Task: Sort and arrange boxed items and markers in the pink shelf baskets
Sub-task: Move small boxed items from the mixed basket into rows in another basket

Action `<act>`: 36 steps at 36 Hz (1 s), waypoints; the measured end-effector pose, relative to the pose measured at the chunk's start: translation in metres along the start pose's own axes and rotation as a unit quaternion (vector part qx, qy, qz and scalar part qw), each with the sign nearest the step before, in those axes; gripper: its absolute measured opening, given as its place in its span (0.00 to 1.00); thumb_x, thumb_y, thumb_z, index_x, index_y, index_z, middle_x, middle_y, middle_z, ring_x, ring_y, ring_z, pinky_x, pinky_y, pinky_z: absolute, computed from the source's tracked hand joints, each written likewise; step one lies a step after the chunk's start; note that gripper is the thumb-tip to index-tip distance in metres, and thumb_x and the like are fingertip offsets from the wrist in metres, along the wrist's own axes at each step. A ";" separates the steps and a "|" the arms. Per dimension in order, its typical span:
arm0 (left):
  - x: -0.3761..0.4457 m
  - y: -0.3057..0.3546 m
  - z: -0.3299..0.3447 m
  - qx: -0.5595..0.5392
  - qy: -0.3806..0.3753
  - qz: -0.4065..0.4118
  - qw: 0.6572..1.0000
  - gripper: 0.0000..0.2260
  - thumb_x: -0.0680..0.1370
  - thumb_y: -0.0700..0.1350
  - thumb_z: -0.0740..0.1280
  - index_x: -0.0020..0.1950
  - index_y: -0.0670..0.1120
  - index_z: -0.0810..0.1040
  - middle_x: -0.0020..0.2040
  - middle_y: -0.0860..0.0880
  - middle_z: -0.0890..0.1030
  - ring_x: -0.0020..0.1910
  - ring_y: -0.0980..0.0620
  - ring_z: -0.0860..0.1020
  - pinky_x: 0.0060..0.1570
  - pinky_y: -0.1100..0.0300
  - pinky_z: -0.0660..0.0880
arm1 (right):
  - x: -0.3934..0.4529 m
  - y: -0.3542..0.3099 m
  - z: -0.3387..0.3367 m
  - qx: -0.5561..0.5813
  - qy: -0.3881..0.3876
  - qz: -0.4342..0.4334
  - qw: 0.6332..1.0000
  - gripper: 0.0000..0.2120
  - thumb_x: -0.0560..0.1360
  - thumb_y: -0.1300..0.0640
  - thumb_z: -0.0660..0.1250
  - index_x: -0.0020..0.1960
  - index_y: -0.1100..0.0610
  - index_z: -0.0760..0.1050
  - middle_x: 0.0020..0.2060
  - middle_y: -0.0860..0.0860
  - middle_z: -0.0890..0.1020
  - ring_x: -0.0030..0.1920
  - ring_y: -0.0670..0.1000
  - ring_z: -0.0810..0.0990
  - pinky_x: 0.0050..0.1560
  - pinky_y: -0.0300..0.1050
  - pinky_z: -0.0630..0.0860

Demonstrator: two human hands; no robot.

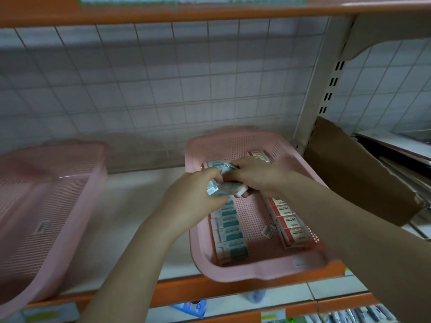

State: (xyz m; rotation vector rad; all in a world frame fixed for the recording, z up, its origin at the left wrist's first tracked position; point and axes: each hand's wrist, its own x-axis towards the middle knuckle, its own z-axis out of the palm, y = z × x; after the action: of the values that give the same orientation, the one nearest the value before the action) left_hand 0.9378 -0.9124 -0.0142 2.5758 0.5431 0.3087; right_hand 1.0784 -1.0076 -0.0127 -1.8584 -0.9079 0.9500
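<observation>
Over the right pink basket (pixel 233 273), both hands pinch small teal-and-white boxes (pixel 224 188): left hand (pixel 196 194) nearest the teal row (pixel 229 231) lengthwise just below, right hand (pixel 254 174) opposite.

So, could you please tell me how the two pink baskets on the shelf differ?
The right basket holds rows of teal-white boxes and red-white boxes; the left basket shows no boxes. Both hands, left and right, work over the right basket, none over the left. Both are pink perforated plastic.
</observation>
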 end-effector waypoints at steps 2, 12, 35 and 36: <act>-0.001 0.003 0.001 0.022 0.017 0.009 1.000 0.09 0.71 0.58 0.69 0.47 0.56 0.76 0.45 0.54 0.79 0.44 0.54 0.76 0.42 0.53 0.75 | 0.001 -0.004 0.003 0.016 0.000 0.021 1.000 0.06 0.77 0.63 0.64 0.43 0.61 0.76 0.30 0.53 0.79 0.26 0.45 0.74 0.25 0.36 0.69; 0.005 -0.004 -0.002 -0.031 0.048 -0.039 0.998 0.08 0.76 0.49 0.66 0.37 0.49 0.75 0.32 0.51 0.76 0.30 0.53 0.73 0.32 0.56 0.68 | -0.006 -0.013 -0.001 -0.057 0.051 -0.003 0.997 0.08 0.78 0.64 0.60 0.54 0.57 0.74 0.32 0.43 0.81 0.25 0.45 0.73 0.26 0.36 0.71; -0.010 0.002 -0.004 -0.156 0.084 -0.105 0.979 0.06 0.75 0.47 0.67 0.48 0.46 0.76 0.40 0.51 0.78 0.40 0.52 0.76 0.36 0.58 0.69 | -0.017 0.002 0.010 -0.154 0.112 -0.122 0.974 0.11 0.71 0.55 0.72 0.53 0.50 0.80 0.45 0.47 0.81 0.45 0.46 0.79 0.44 0.40 0.75; -0.012 0.003 -0.005 -0.149 0.080 -0.113 0.979 0.05 0.75 0.47 0.66 0.48 0.46 0.75 0.41 0.51 0.78 0.40 0.53 0.76 0.36 0.59 0.69 | -0.016 0.004 0.010 -0.163 0.121 -0.118 0.972 0.12 0.71 0.55 0.71 0.55 0.51 0.80 0.46 0.47 0.81 0.46 0.47 0.79 0.46 0.41 0.75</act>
State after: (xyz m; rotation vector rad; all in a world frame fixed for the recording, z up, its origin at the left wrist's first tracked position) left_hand 0.9266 -0.9172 -0.0098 2.1882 0.7763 0.4827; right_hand 1.0633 -1.0195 -0.0156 -2.0263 -1.1520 0.4349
